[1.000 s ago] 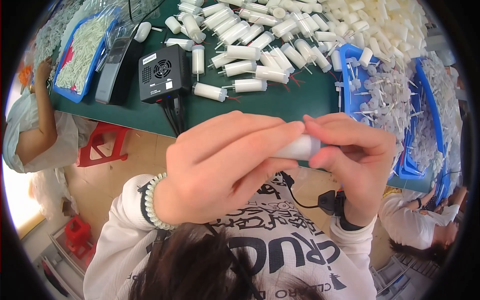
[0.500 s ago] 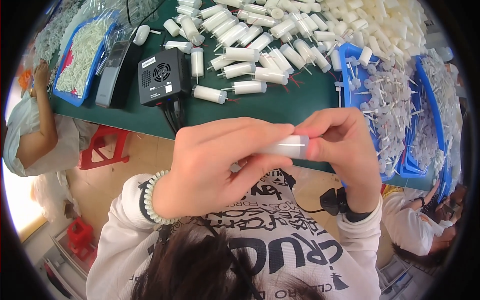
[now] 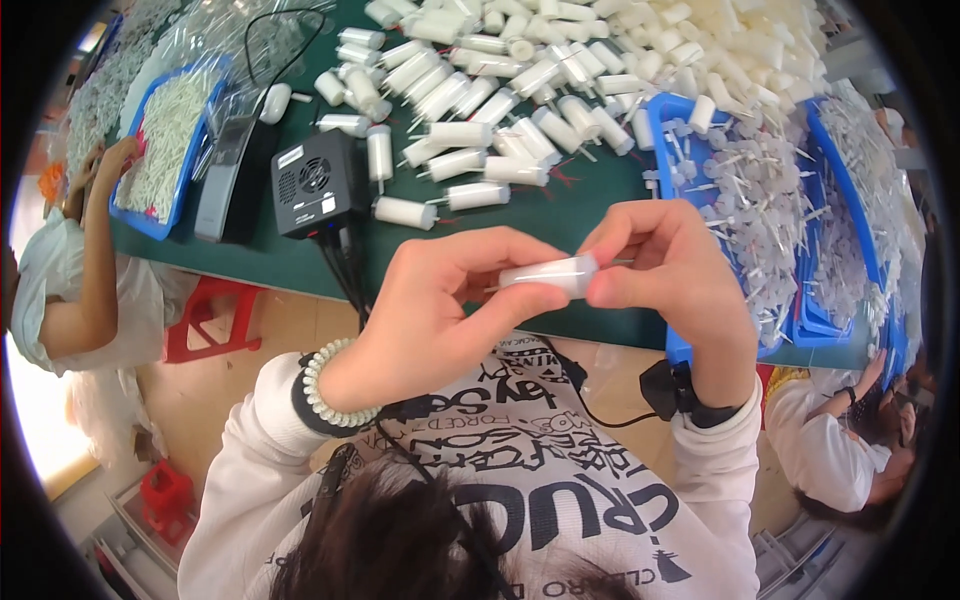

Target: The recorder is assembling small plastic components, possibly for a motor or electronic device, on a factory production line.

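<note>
1. A green worktable (image 3: pixel 555 205) stands over tan floor tiles (image 3: pixel 225 400).
2. A red stool (image 3: pixel 245 314) stands by the worktable's near edge.
3. Left hand (image 3: pixel 450 290) clamped on a white cylinder (image 3: pixel 545 276) near the worktable's edge; right hand (image 3: pixel 670 265) pinches its end.

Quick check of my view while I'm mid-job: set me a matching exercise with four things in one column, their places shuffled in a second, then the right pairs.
Things
1. white cylinder
2. black box with a fan grille
3. red stool nearest the table
4. beaded bracelet

Places
A. on the floor
B. around the left wrist
C. between the fingers of the left hand and the right hand
D. on the green table, left of the loose pile of cylinders

Pairs
1-C
2-D
3-A
4-B
</note>
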A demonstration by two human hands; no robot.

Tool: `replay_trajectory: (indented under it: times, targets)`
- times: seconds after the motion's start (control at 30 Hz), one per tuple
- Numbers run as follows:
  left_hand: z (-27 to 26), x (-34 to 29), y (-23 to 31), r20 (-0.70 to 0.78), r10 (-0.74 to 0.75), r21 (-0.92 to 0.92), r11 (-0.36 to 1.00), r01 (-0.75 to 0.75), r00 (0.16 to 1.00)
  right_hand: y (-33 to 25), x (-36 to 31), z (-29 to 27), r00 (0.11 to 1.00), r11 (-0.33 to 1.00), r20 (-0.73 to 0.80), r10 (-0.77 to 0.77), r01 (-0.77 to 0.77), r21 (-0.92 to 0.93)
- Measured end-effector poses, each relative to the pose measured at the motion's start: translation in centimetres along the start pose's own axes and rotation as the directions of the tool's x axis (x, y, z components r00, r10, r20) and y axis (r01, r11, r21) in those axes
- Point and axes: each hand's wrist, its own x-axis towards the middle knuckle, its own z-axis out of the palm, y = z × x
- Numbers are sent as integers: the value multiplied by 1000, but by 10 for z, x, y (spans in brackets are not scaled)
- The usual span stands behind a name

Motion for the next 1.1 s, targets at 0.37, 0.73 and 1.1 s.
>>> replay_trajectory:
  times: [0.37, 0.73, 1.1]
  targets:
    - [-51, 58, -13, -19, 377, 917, 376, -135, 926, -52, -2, -118, 782, 212, -328, -531, -253, -944]
    - [-58, 56, -9, 257, 164, 918, 267, -294, 952, -40, 35, -147, 873, -361, -245, -421, -409, -838]
    - [-56, 54, -11, 150, 211, 965, 180, -189, 966, -38, 43, -139, 789, -484, 257, -558, -58, -873]
